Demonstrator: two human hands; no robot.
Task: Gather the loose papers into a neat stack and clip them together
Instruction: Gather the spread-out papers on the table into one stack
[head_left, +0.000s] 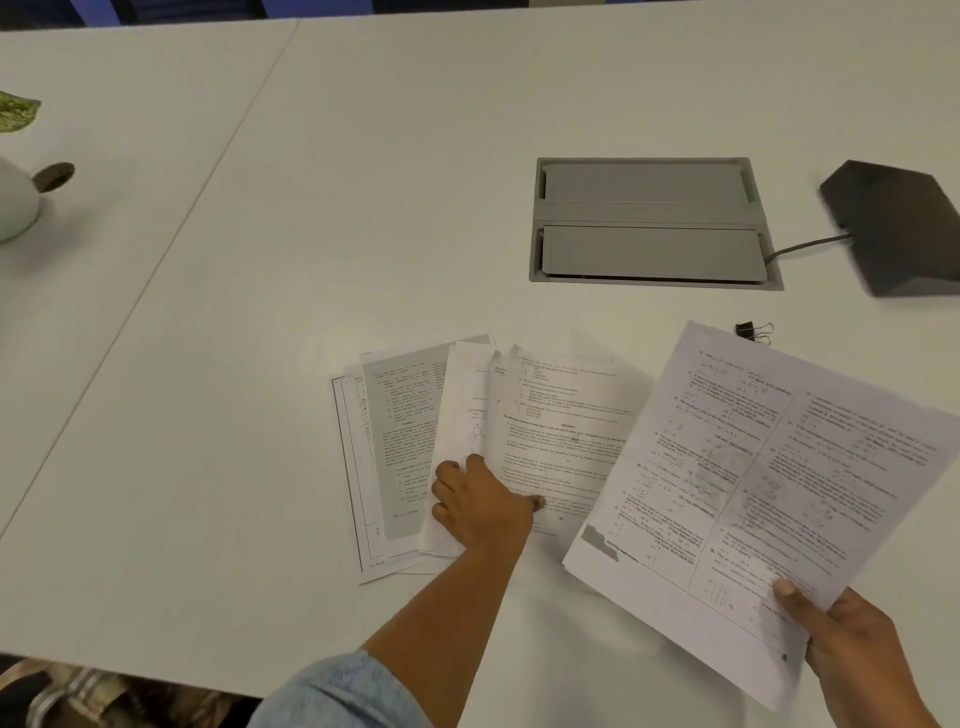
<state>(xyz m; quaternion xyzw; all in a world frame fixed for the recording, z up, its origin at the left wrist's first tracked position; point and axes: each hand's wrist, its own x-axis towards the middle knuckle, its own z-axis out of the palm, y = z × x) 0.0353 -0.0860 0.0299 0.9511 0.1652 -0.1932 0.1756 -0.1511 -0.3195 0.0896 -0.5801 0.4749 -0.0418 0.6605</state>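
Observation:
Several printed papers (400, 441) lie fanned and overlapping on the white table (311, 208). My left hand (480, 506) rests on the middle of the fan, fingers curled at the edge of a white sheet and thumb stretched right over another sheet (561, 441). My right hand (841, 644) pinches the lower corner of a large printed sheet (769, 483), thumb on top, holding it tilted above the table's right side. A black binder clip (751, 330) lies on the table just beyond that sheet's top edge.
A grey cable-port hatch (649, 221) is set into the table behind the papers. A dark angular device (898, 228) with a cable sits at the right edge. A white pot (15, 200) and a leaf (18, 109) stand far left. The near table edge runs below my forearm.

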